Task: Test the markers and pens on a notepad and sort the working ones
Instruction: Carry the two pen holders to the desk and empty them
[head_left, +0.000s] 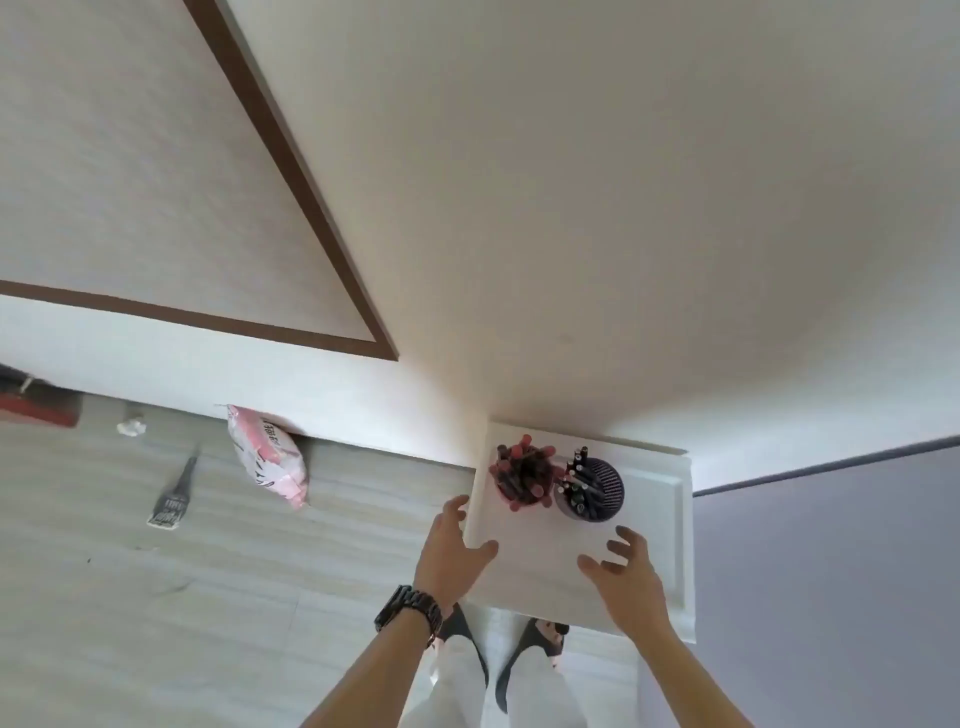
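Head view: looking steeply down past both forearms at a small white table (660, 525) set in the corner of the room, with floor to the left and the person's slippered feet below its near edge.
Floor, far left: a brush (171, 499) and a pink packet (267, 457) lie apart from the table; neither seems part of the job.
Left hand (452, 551): fingers spread wide and holding nothing, at the table's left edge with the thumb over the top, probably to steady or shift the table; a wristwatch (408, 610) sits on that wrist.
Pink cup (522, 475): far left on the tabletop, packed with red-capped markers; their long axes run roughly upright, splaying outward, caps up towards the camera.
Dark cup (589, 488): touching or just beside the pink one on its right, holding darker pens, also standing on end, leaning slightly left.
Right hand (626, 569): open and empty, fingers curled loosely above the near right of the tabletop, near the dark cup.
Notepad: none visible.
Stage: judged not yet begun; no pen drawn.
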